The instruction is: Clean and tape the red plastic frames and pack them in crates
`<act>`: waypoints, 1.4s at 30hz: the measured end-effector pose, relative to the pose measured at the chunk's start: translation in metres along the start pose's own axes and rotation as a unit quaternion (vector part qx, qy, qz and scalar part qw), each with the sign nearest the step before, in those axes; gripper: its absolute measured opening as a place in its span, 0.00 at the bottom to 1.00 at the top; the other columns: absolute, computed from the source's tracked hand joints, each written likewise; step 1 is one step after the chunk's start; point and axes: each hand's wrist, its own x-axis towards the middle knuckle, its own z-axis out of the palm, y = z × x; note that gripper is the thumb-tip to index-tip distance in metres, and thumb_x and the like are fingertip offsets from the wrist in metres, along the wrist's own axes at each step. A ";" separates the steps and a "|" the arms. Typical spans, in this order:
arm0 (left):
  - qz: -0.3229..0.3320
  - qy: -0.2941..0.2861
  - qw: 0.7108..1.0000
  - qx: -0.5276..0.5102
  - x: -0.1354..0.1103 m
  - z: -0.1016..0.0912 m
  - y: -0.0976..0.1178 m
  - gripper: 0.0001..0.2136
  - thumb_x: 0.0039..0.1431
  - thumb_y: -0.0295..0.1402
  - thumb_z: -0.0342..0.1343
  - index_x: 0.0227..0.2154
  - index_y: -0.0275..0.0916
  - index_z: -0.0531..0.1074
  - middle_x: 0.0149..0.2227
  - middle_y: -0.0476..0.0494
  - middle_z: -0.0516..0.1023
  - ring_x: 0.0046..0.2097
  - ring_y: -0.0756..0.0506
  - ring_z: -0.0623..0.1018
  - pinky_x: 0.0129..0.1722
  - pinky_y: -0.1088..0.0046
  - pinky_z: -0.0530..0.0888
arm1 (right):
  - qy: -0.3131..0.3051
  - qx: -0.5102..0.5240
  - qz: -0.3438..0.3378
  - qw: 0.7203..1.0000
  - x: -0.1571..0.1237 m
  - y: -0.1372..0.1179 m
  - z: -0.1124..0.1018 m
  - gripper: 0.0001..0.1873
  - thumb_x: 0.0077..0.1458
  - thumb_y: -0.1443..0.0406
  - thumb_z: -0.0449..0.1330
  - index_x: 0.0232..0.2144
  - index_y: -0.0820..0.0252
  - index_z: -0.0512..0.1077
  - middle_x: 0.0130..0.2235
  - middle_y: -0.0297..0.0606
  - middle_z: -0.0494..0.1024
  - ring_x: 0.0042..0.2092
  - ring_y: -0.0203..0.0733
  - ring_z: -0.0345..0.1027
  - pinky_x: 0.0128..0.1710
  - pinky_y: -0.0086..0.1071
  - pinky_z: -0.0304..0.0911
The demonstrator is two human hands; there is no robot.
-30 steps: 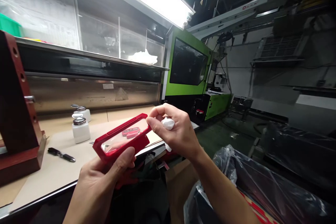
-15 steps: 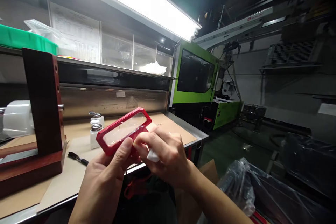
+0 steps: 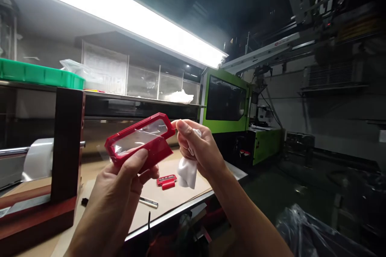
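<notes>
the left hand [image 3: 122,180]'s grip is clamped on the red frame [image 3: 155,153], tilted above the bench [image 3: 169,202]; the right hand [image 3: 203,146]'s is closed around soft, crumpled white cloth [image 3: 187,172], just right of the frame. the step seems to be handling the frame's right end, calling for steady support. its angular rim surrounds a glossy, clear window [image 3: 137,139].

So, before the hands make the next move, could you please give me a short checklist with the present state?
1. Left hand grips the red frame: ok.
2. Right hand holds the white cloth: ok.
3. Right fingertips touch the frame's end: cannot tell.
4. Clear window is spotless: cannot tell, reflections cross it.
5. Small red part lies on the table: ok.
6. Pen-like tool fully visible: not ok, left hand covers some.
</notes>
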 end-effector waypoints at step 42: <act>0.148 -0.172 0.966 0.121 0.010 0.043 0.092 0.15 0.41 0.42 0.65 0.33 0.41 0.79 0.31 0.46 0.79 0.30 0.50 0.74 0.28 0.80 0.73 | -0.058 0.173 -0.068 0.981 0.037 -0.044 0.040 0.15 0.43 0.59 0.64 0.19 0.59 0.62 0.13 0.20 0.57 0.15 0.23 0.41 0.14 0.25 0.36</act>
